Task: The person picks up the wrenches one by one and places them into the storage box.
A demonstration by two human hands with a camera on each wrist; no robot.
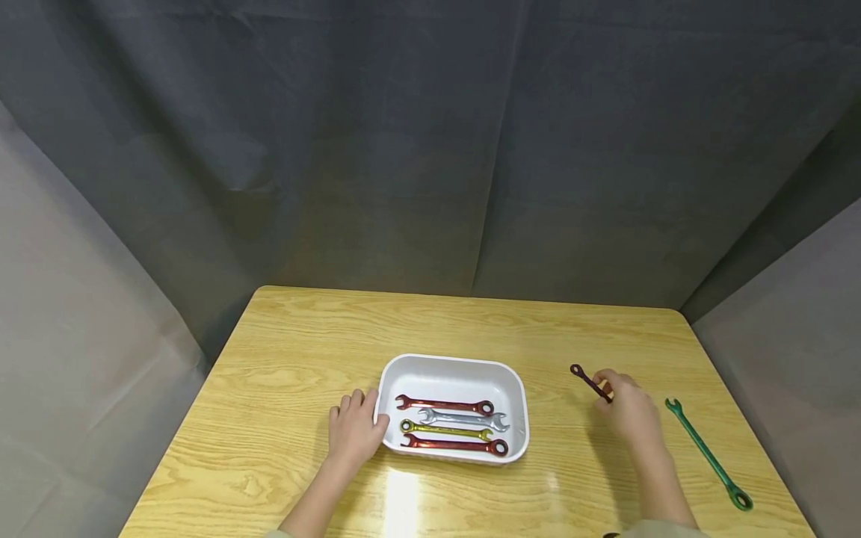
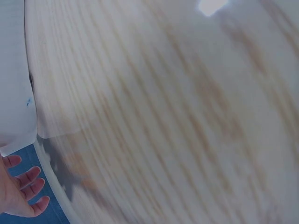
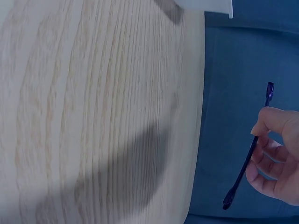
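Observation:
My left hand (image 1: pixel 354 430) holds the left side of a white tray (image 1: pixel 447 361), its thumb over the rim and the other fingers outside. In the left wrist view its fingers (image 2: pixel 33 187) are spread beside the white wall. Lying in the tray are two red combination wrenches, a silver open-end wrench (image 1: pixel 464 419) and a yellow-green wrench (image 1: pixel 447 430). To the right of the tray, my right hand (image 1: pixel 632 415) pinches a dark purple wrench (image 3: pixel 247 163) between thumb and fingers, above the table. The wrench is tilted, with both ends showing in the right wrist view.
A green wrench (image 1: pixel 706 452) lies slantwise on the wooden table (image 1: pixel 323 321), right of my right hand. A small dark thing (image 1: pixel 610 535) shows at the bottom edge, mostly cut off. Grey curtains (image 1: pixel 390 149) hang behind the table and at both sides.

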